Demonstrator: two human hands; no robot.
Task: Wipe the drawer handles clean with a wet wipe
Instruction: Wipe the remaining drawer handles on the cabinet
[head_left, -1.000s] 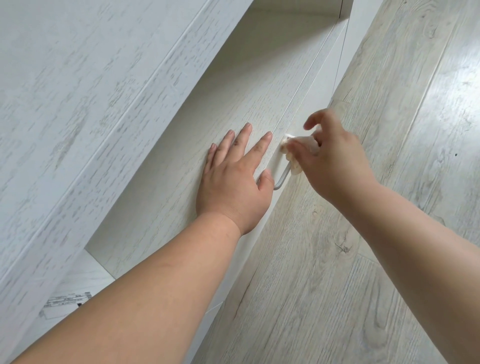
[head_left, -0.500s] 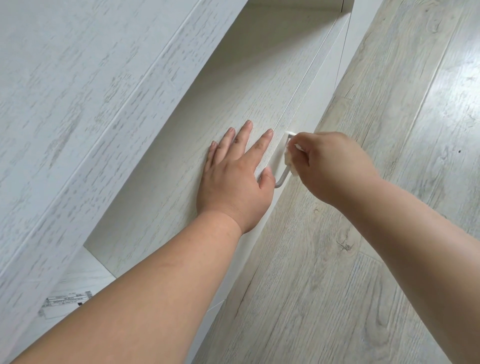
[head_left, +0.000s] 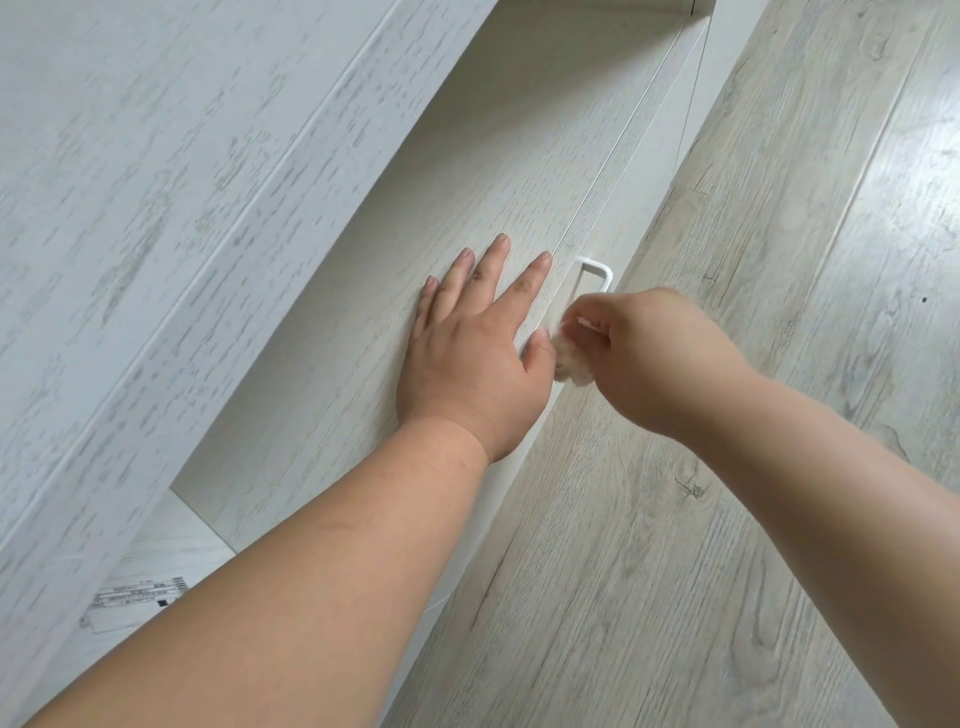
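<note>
Mid-wipe: right hand (head_left: 654, 358) grips the crumpled white wet wipe (head_left: 571, 364) round the white metal drawer handle's (head_left: 597, 270) near end; left hand (head_left: 467, 353) lies flat, fingers straight, on the pale wood-grain drawer front (head_left: 363, 364). Next, probably the handle's far end.

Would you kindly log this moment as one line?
left hand flat on drawer front | right hand holds wet wipe at handle

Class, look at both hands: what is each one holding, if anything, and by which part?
The right hand pinches a bunched wet wipe by its upper part, at the drawer handle. The left hand holds nothing, lying flat on the drawer front.
</note>
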